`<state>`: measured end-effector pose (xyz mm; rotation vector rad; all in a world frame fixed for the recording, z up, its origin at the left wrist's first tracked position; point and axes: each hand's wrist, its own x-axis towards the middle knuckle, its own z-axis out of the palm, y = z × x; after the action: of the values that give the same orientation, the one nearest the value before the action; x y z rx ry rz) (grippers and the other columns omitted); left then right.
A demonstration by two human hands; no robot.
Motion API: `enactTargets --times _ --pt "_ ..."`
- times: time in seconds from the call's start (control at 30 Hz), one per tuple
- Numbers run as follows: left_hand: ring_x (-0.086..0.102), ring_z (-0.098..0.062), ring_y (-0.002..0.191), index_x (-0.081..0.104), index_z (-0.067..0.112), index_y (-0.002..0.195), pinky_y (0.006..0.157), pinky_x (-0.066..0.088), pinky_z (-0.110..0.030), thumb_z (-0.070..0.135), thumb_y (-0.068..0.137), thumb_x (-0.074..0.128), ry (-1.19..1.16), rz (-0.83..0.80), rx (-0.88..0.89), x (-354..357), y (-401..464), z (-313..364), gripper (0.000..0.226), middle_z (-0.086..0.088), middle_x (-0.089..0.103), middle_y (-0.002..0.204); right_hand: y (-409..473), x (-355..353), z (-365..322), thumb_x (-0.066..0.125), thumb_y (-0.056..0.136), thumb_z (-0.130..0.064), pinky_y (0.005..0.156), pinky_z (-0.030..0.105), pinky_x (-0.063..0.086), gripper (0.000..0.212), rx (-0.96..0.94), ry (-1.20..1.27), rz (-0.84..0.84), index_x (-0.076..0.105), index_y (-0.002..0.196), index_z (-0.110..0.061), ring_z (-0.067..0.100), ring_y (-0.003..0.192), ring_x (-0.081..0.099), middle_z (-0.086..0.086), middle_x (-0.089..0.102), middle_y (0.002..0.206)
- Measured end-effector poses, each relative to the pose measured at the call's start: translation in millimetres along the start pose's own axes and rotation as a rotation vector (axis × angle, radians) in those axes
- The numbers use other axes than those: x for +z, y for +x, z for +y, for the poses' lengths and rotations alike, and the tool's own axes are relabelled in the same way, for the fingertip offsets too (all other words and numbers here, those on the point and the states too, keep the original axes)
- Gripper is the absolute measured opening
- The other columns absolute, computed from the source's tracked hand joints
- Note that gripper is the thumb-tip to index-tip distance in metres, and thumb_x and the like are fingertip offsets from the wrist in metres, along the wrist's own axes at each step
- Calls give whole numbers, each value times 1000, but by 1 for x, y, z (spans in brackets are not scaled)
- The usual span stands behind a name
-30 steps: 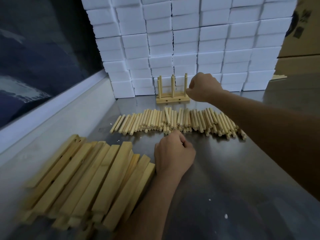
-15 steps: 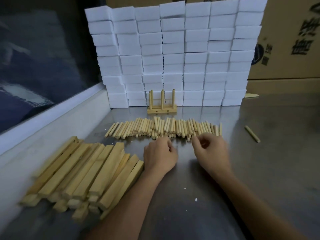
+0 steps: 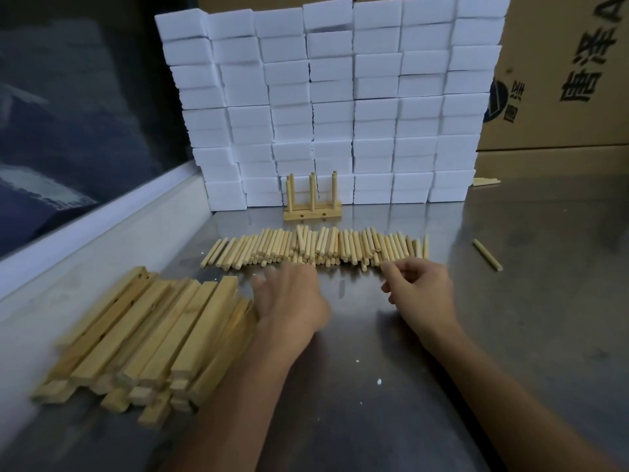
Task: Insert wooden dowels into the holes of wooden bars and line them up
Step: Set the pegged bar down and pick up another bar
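While both forearms reach in from 6 o'clock over the grey metal tabletop (image 3: 510,335), the left hand (image 3: 289,298) lies palm down, blurred, its fingers spread fairly straight and holding nothing visible; it sits just beside the right edge of the heap of pale square-section wooden bars (image 3: 146,338) at 8 o'clock, fingertips just short of the dowel row. The right hand (image 3: 422,294), at about 1 o'clock from the left hand, has its fingers loosely curled with thumb and forefinger drawn close together at the near ends of the dowels; whether a dowel is pinched between them, cannot tell. The long row of short pale round wooden dowels (image 3: 316,248) lies flat across the centre of the tabletop, running 9 to 3 o'clock, some dowels stacked on others. One single loose wooden dowel (image 3: 487,255) lies apart at 3 o'clock of the row. At 12 o'clock behind the row stands the assembled wooden bar piece with upright dowels set in it (image 3: 312,206), just in front of the wall of stacked white foam blocks (image 3: 333,103). Brown cardboard boxes with black print (image 3: 561,80) stand at 2 o'clock. Several bars show small drilled holes on their sides.
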<state>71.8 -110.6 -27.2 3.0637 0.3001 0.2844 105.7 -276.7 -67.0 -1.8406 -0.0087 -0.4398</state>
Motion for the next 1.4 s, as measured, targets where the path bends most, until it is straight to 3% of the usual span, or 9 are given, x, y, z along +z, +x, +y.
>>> enactTargets --times 0.17,0.33,0.6,0.77,0.9,1.03,1.1,1.3,1.4 --pt "50 -25 92 57 14 102 75 40 -34 2 85 53 8 -147 22 -5 -2 -10 21 -8 55 106 -2 0 -2 66 93 -24 71 38 60 19 0 6 -21 72 77 -20 10 60 65 -5 70 62" --pt "53 -25 98 58 17 105 78 42 -36 2 86 52 11 -112 46 -3 -2 -13 26 -5 55 105 -2 0 -2 65 94 -25 73 41 61 19 1 -18 -42 73 78 -19 10 62 66 -4 70 63" --pt "54 -26 101 56 17 103 73 42 -34 4 90 54 -114 -30 1 1 0 -13 18 -6 56 110 -1 1 0 65 94 -25 64 28 56 19 -17 -27 -46 71 76 -22 4 57 64 -9 69 61" --pt "52 -27 110 51 25 101 97 33 -45 13 85 56 20 -36 -33 -6 -2 -7 20 -2 57 113 -1 1 1 66 94 -25 64 28 56 19 -32 -27 -55 71 77 -21 3 57 64 -9 69 61" --pt "44 -32 126 53 21 122 104 31 -52 16 87 55 40 -133 -105 -2 -4 -5 36 -8 50 131 0 1 2 65 94 -25 60 24 53 18 -32 -24 -59 71 77 -22 1 57 63 -12 68 60" --pt "54 -25 96 54 19 103 76 39 -36 10 90 57 -26 -5 -34 4 -2 -6 16 -6 55 113 1 2 3 65 94 -27 61 25 53 17 -20 -23 -65 71 79 -23 1 58 64 -14 69 61" --pt "51 -22 87 52 18 95 71 41 -33 4 90 59 -126 51 -10 9 1 -8 16 -6 53 109 1 2 3 65 94 -27 61 25 53 18 -21 -22 -67 71 78 -24 1 57 63 -15 69 62" --pt "46 -15 98 60 23 109 85 41 -32 8 84 70 -257 156 150 15 6 -5 31 3 50 114 1 2 4 65 94 -27 60 22 51 17 -33 -22 -70 71 78 -24 1 59 64 -15 69 64" --pt "50 -22 110 57 24 115 93 37 -43 21 81 70 -111 189 -43 13 8 -9 36 0 54 117 1 2 4 65 95 -27 59 20 50 18 -36 -29 -72 70 78 -24 1 59 64 -16 69 65"
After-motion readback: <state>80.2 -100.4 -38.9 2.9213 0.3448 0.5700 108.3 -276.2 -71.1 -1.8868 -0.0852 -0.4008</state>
